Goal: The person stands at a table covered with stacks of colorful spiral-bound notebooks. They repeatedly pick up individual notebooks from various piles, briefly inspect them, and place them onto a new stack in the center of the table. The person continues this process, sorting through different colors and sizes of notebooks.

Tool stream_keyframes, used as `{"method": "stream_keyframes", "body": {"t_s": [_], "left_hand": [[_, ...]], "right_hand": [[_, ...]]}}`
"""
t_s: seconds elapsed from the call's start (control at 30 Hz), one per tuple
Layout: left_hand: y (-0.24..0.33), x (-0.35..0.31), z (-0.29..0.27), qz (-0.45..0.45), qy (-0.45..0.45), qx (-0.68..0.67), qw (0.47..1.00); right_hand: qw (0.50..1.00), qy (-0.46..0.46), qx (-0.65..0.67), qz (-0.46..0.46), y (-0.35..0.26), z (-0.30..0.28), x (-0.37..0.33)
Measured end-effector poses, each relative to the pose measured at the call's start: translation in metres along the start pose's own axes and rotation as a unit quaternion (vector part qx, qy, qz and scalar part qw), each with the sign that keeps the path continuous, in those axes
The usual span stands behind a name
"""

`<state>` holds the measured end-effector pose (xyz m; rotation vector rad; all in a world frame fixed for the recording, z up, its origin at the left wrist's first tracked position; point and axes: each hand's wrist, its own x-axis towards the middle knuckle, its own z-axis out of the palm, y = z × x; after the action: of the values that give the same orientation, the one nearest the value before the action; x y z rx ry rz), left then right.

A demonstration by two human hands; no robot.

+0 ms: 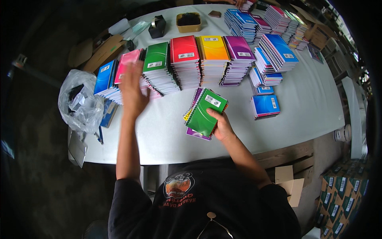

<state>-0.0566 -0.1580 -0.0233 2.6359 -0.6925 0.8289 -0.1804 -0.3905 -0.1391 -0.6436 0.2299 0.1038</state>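
Note:
My right hand (223, 126) grips a small bunch of spiral notebooks, its thumb on the top green notebook (207, 113). Edges of yellow and purple notebooks stick out beneath. My left hand (134, 89), slightly blurred, reaches with outstretched fingers over the pink notebook stack (128, 65); whether it touches the top cover I cannot tell. That stack stands in a row with a blue stack (105, 71), a green stack (156, 57), a red stack (184, 49), a yellow stack (214, 49) and a purple stack (238, 49).
Blue-topped notebook piles (266, 105) stand to the right, with more stacks (240, 22) behind. A tape dispenser (157, 28) and a yellow tub (188, 28) sit at the back. A clear plastic bag (81, 101) hangs at the left table edge; cartons (340, 195) are stacked lower right.

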Motion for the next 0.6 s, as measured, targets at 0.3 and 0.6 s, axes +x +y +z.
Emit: {"method": "stream_keyframes", "body": {"t_s": [0.3,0.6], "left_hand": [[0.062,-0.089,0.013,0.199,-0.078,-0.161,0.963],[-0.083,0.002,0.016,0.015,-0.03,0.15,0.988]], "right_hand": [[0.997,-0.024,0.075,0.019,0.015,0.0,0.006],[0.981,-0.053,0.165,0.09,0.003,0.011,-0.005]]}}
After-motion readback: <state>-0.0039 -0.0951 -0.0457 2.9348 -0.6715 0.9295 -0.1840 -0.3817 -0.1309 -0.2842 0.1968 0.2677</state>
